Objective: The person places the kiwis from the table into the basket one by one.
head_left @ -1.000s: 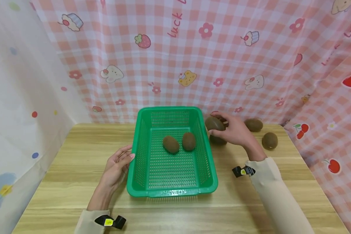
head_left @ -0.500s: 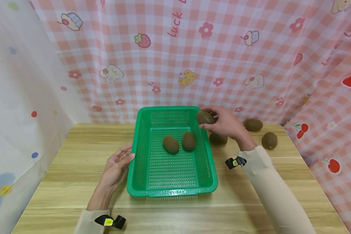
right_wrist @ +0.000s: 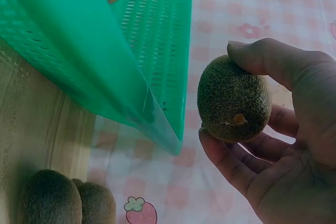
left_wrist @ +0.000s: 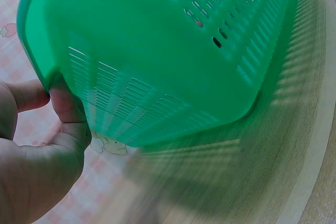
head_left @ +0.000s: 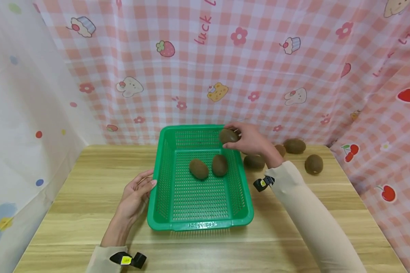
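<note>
My right hand (head_left: 249,140) grips a brown kiwi (head_left: 228,136) between thumb and fingers, above the far right corner of a green plastic basket (head_left: 201,225). The right wrist view shows the fuzzy kiwi (right_wrist: 234,99) up close in the hand (right_wrist: 294,124). On the left, my left hand (head_left: 134,199) pinches the basket's rim with thumb and fingers, as the left wrist view of that hand (left_wrist: 47,145) confirms. Two kiwis lie on the basket floor, a left kiwi (head_left: 199,169) and a right kiwi (head_left: 220,165).
Right of the basket, several kiwis rest on the wooden table (head_left: 89,212), among them a near kiwi (head_left: 254,162), a back kiwi (head_left: 295,146) and a far-right kiwi (head_left: 314,164). A pink checked curtain (head_left: 177,83) hangs behind the table.
My right hand has carried the kiwi leftward and slightly up, from beside the basket to over its far right corner. The left hand and basket have stayed put.
</note>
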Tool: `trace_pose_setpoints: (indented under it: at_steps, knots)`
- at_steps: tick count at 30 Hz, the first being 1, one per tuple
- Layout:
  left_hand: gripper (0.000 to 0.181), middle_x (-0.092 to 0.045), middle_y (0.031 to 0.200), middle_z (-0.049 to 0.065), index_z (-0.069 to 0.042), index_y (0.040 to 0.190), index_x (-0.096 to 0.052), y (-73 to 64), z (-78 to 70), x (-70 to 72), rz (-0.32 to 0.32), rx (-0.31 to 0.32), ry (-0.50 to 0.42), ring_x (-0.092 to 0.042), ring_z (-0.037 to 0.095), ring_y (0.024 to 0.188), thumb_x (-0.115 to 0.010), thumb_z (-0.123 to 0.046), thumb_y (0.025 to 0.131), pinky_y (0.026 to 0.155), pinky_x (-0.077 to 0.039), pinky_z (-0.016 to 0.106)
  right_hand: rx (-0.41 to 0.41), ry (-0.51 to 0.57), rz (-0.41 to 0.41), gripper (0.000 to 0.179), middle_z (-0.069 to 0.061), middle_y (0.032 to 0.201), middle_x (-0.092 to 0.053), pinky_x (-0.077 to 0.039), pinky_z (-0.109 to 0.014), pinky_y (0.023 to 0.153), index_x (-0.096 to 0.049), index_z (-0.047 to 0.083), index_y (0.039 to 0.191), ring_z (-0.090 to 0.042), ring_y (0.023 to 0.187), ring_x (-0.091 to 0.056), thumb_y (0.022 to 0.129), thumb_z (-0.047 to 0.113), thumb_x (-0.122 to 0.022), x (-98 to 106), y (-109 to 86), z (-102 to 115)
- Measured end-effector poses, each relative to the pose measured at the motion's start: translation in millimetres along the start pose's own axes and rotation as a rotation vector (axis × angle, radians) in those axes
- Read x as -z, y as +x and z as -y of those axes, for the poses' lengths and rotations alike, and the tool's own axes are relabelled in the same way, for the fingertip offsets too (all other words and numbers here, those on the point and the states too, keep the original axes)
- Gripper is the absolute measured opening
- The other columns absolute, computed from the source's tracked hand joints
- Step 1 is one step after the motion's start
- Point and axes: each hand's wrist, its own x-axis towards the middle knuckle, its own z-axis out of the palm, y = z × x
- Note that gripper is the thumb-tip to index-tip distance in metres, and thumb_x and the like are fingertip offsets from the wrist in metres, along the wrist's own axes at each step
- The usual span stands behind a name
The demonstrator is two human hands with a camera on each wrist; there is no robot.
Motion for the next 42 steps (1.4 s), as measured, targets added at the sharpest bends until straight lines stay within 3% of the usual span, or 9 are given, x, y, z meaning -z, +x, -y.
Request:
trace_pose_setpoints:
  at_steps: [21, 33, 42]
  knots:
    - [0.044, -0.071, 0.099, -0.004, -0.003, 0.141, -0.048, -0.8, -0.3, -1.4, -0.016, 0.005, 0.004, -0.068, 0.005, 0.084, -0.063, 0.0, 0.099, 0.074, -0.058, 0.017, -0.091, 0.02, 0.048, 0.059, -0.012, 0.143, -0.059, -0.054, -0.048, 0.102, -0.055, 0.012, 0.145, -0.031, 0.126, -0.059, 0.093, 0.031, -0.077, -11.4, 23.3, -1.9]
    - [0.04, -0.071, 0.097, -0.005, -0.005, 0.138, -0.051, -0.7, -1.0, -2.2, -0.027, -0.002, 0.004, -0.067, 0.005, 0.082, -0.063, 0.0, 0.099, 0.072, -0.058, 0.017, -0.056, 0.028, 0.032, 0.061, -0.018, 0.144, -0.058, -0.052, -0.052, 0.106, -0.053, 0.008, 0.145, -0.037, 0.13, -0.058, 0.093, 0.031, -0.076, -9.8, 14.1, -9.4]
    - [0.042, -0.07, 0.097, -0.005, -0.004, 0.139, -0.05, -0.6, -0.8, -2.7, -0.032, 0.007, 0.008, -0.066, 0.004, 0.08, -0.064, 0.0, 0.099, 0.071, -0.058, 0.017, -0.071, 0.064, -0.01, 0.075, -0.018, 0.157, -0.044, -0.049, -0.06, 0.11, -0.044, 0.014, 0.154, -0.044, 0.141, -0.046, 0.091, 0.039, -0.078, -5.1, -2.1, -16.7]
